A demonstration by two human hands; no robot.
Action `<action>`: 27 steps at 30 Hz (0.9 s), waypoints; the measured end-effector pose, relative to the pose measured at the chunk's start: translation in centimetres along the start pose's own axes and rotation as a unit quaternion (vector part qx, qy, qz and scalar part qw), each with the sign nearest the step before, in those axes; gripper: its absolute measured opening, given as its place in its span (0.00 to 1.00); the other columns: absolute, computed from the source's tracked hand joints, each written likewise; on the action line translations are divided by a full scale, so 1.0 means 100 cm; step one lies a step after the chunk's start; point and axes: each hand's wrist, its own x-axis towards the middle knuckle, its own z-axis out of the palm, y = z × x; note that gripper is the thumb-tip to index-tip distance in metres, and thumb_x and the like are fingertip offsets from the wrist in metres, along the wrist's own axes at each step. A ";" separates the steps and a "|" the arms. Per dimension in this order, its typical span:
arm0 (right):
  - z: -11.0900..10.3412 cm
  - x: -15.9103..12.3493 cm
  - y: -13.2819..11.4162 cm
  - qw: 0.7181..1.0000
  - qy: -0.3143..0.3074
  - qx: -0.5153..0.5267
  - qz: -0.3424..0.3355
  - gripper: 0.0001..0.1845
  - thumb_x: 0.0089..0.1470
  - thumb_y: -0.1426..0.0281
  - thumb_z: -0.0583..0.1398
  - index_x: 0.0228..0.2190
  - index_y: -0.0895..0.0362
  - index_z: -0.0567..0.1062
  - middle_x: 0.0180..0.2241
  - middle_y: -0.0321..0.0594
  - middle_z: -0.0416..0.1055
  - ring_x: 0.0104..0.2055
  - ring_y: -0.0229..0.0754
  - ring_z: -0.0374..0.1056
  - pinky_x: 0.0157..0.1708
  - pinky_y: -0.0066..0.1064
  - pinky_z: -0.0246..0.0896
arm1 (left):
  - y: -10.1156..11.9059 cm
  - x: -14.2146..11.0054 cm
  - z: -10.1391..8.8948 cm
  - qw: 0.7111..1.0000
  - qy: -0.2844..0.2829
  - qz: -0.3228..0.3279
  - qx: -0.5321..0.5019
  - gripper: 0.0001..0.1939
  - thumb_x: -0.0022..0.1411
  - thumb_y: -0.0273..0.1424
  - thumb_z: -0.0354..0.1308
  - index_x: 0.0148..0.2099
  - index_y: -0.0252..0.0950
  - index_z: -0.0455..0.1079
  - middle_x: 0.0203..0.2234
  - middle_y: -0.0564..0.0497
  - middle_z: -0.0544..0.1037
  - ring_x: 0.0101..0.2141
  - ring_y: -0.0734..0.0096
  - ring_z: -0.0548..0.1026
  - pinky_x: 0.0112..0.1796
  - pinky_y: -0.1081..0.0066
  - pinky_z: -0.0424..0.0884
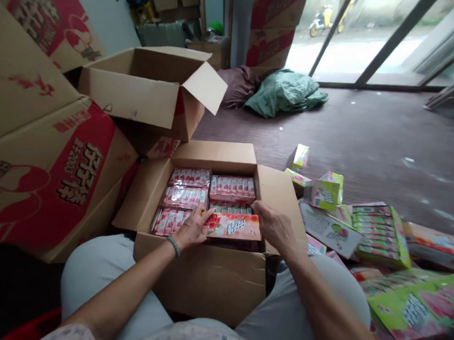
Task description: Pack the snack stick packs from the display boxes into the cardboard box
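Observation:
Between my knees stands an open cardboard carton [209, 280], packed with pink display boxes of wrapped sticks [185, 197]. An orange-and-white candy box [242, 227] with red flowers on its side sits at the carton's near right part. My left hand [194, 229], with a beaded bracelet at the wrist, grips its left end. At the right end my right hand [275, 226] is closed against it, its fingertips partly hidden beside the carton wall. Behind this box a row of green-wrapped sticks [230, 209] shows.
Loose green and pink candy boxes [332, 231] lie in a heap on the floor to the right. Another open carton [140, 89] stands behind, with large printed cartons [59, 171] at left. A green sack [286, 94] lies near the glass door.

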 end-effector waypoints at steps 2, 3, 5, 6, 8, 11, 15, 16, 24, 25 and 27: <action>0.005 -0.003 -0.019 0.994 -0.073 -0.041 -0.065 0.13 0.62 0.74 0.49 0.40 0.53 0.73 0.33 0.38 0.74 0.31 0.38 0.67 0.27 0.31 0.42 | -0.010 -0.016 0.013 0.999 0.034 -0.020 -0.034 0.42 0.51 0.39 0.66 0.65 0.34 0.55 0.53 0.38 0.62 0.56 0.48 0.62 0.58 0.50 0.63; 0.007 -0.003 -0.031 0.988 -0.106 -0.064 -0.095 0.13 0.61 0.74 0.50 0.40 0.53 0.73 0.33 0.38 0.74 0.31 0.38 0.68 0.27 0.31 0.42 | -0.015 -0.021 0.017 0.997 0.051 -0.035 -0.051 0.45 0.49 0.38 0.68 0.65 0.33 0.53 0.55 0.37 0.61 0.59 0.46 0.60 0.59 0.49 0.61; 0.012 0.000 -0.058 0.973 -0.147 -0.106 -0.142 0.13 0.61 0.74 0.51 0.41 0.53 0.73 0.33 0.40 0.74 0.31 0.39 0.69 0.27 0.31 0.44 | -0.021 -0.026 0.021 0.991 0.074 -0.061 -0.088 0.46 0.46 0.37 0.69 0.64 0.32 0.54 0.56 0.36 0.62 0.60 0.46 0.59 0.61 0.48 0.59; 0.014 0.003 -0.073 0.967 -0.158 -0.122 -0.160 0.13 0.61 0.73 0.51 0.42 0.53 0.73 0.34 0.41 0.75 0.32 0.40 0.70 0.27 0.31 0.45 | -0.023 -0.026 0.022 0.989 0.078 -0.068 -0.102 0.44 0.46 0.37 0.68 0.63 0.33 0.55 0.56 0.36 0.63 0.60 0.46 0.60 0.61 0.48 0.59; 0.019 0.010 -0.103 0.954 -0.176 -0.147 -0.191 0.13 0.61 0.73 0.51 0.41 0.55 0.74 0.34 0.43 0.76 0.34 0.43 0.72 0.28 0.31 0.49 | -0.025 -0.025 0.021 0.987 0.083 -0.072 -0.118 0.41 0.47 0.38 0.68 0.60 0.34 0.57 0.54 0.37 0.66 0.58 0.47 0.64 0.60 0.48 0.60; 0.029 0.019 -0.140 0.937 -0.217 -0.172 -0.212 0.14 0.61 0.74 0.51 0.39 0.57 0.75 0.36 0.47 0.76 0.38 0.47 0.74 0.31 0.32 0.56 | -0.026 -0.022 0.024 0.986 0.103 -0.074 -0.107 0.34 0.49 0.34 0.65 0.57 0.32 0.60 0.50 0.37 0.69 0.55 0.49 0.67 0.57 0.50 0.64; 0.040 0.019 -0.159 0.930 -0.232 -0.209 -0.195 0.17 0.61 0.77 0.47 0.42 0.61 0.75 0.38 0.51 0.76 0.40 0.50 0.74 0.33 0.34 0.62 | -0.028 -0.020 0.028 0.988 0.116 -0.066 -0.082 0.24 0.50 0.28 0.61 0.51 0.33 0.62 0.46 0.40 0.70 0.50 0.53 0.69 0.54 0.53 0.67; 0.041 0.018 -0.159 0.928 -0.235 -0.217 -0.191 0.18 0.61 0.78 0.47 0.43 0.62 0.74 0.38 0.52 0.76 0.40 0.51 0.74 0.34 0.34 0.62 | -0.029 -0.020 0.028 0.988 0.114 -0.062 -0.085 0.23 0.51 0.29 0.61 0.50 0.34 0.63 0.45 0.41 0.70 0.50 0.53 0.69 0.54 0.54 0.67; 0.026 0.012 -0.091 0.919 -0.257 -0.253 -0.162 0.16 0.63 0.74 0.48 0.45 0.60 0.73 0.39 0.51 0.75 0.41 0.49 0.72 0.35 0.34 0.59 | -0.031 -0.022 0.013 0.991 0.071 -0.042 -0.110 0.28 0.49 0.38 0.67 0.49 0.33 0.63 0.45 0.40 0.70 0.49 0.51 0.69 0.53 0.53 0.68; 0.022 0.010 -0.077 0.919 -0.258 -0.255 -0.153 0.16 0.64 0.73 0.48 0.45 0.60 0.73 0.39 0.51 0.74 0.41 0.48 0.72 0.35 0.34 0.58 | -0.031 -0.022 0.012 0.991 0.065 -0.043 -0.112 0.28 0.49 0.37 0.67 0.50 0.33 0.63 0.46 0.39 0.70 0.49 0.51 0.69 0.53 0.53 0.68; 0.014 0.006 -0.049 0.922 -0.258 -0.256 -0.133 0.16 0.64 0.72 0.48 0.45 0.60 0.73 0.40 0.51 0.74 0.42 0.47 0.72 0.35 0.33 0.55 | -0.032 -0.022 0.012 0.990 0.061 -0.044 -0.116 0.28 0.49 0.36 0.67 0.50 0.33 0.63 0.46 0.39 0.70 0.50 0.51 0.69 0.53 0.53 0.68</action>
